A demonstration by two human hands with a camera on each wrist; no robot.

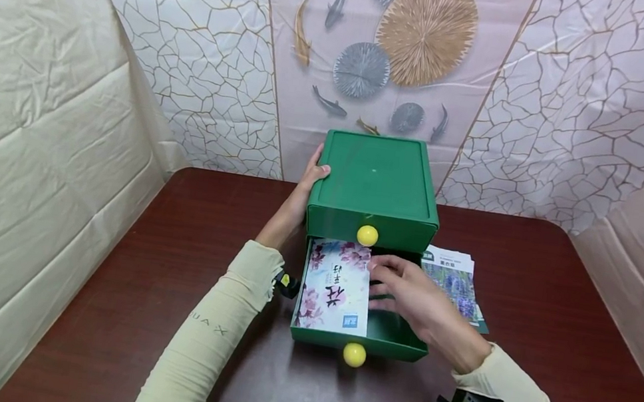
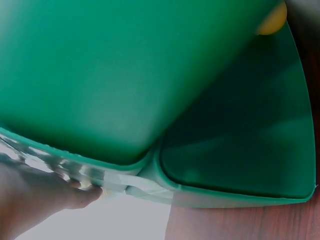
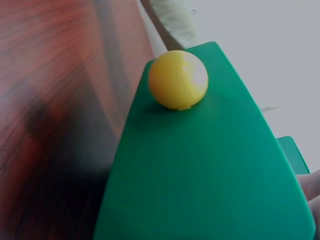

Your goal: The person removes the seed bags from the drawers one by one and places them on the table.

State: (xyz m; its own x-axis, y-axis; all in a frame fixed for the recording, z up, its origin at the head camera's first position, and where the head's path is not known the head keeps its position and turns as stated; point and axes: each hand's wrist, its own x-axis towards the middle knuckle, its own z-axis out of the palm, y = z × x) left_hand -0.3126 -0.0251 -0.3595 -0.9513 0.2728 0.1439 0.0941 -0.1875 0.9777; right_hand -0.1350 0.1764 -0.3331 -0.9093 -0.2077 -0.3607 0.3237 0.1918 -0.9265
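A green two-drawer box (image 1: 376,174) stands on the table, its lower drawer (image 1: 396,334) pulled out by a yellow ball knob. Inside the drawer's left part lies a white card packet (image 1: 337,293) with pink blossoms and dark lettering. My right hand (image 1: 413,296) reaches into the drawer, fingers extended at the packet's right edge. My left hand (image 1: 301,195) rests along the box's left side, thumb at the top edge. In the left wrist view its fingers (image 2: 75,197) lie against the box's outer wall. The right wrist view mostly shows the drawer front (image 3: 200,165) with its knob (image 3: 177,80).
Right of the box, partly behind my right hand, lies a small stack of printed packets (image 1: 457,281) with purple flowers. The upper drawer (image 1: 334,222) is closed. A dark reddish-brown table (image 1: 168,276) meets a patterned cloth backdrop (image 1: 208,46) behind the box.
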